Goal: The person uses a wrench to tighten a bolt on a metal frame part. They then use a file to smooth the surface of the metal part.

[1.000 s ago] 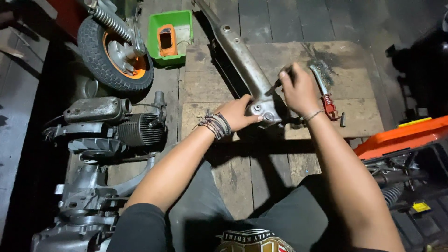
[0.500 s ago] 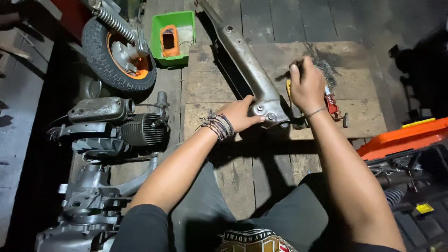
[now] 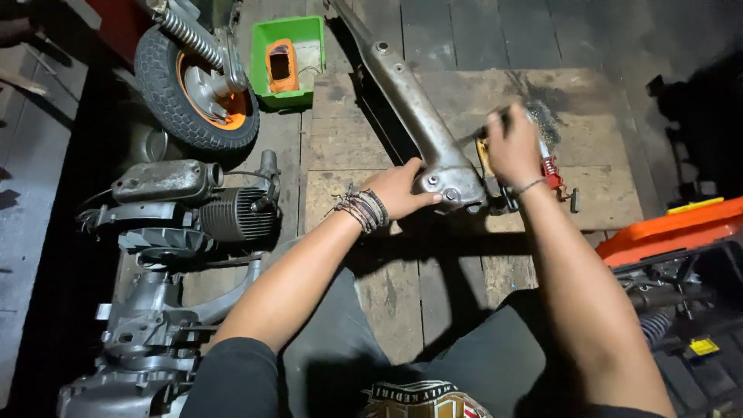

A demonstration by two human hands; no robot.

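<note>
Steadying: my left hand (image 3: 402,190) grips the grey metal swingarm (image 3: 422,124) lying centre on the wooden floor (image 3: 387,286).
Right hand: (image 3: 515,147) clenched on a thin tool (image 3: 484,130), blurred.
Risk: the tool could slip off the rounded casting.
Room: engine (image 3: 193,209) left, orange case (image 3: 673,228) right, far side open.

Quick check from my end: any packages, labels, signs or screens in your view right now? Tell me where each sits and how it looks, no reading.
Green box: open square container on the floor at the top, beside the wheel, holding an orange part.
Yellow label: small tag on the dark machine at lower right.
Shirt print: rounded badge in cream and red, bottom edge.
No signs or screens in view.
</note>
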